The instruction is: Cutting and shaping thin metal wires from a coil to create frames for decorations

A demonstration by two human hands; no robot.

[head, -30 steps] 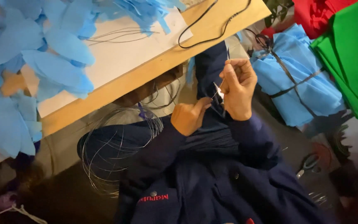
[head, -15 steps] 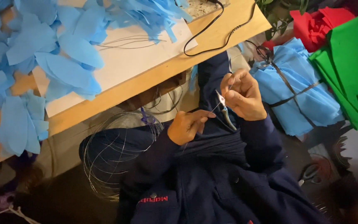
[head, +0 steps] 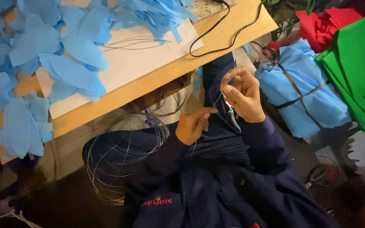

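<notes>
The left hand (head: 194, 126) and right hand (head: 242, 95) are each pinching a thin silvery metal wire (head: 217, 101) stretched between them above the lap, beside the coiled wire bundle (head: 123, 156). It appears light, springy and slippery; gripping near the ends seems best.

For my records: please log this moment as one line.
left hand: pinches thin wire | right hand: holds wire's upper end | wire coil: on lap
</notes>
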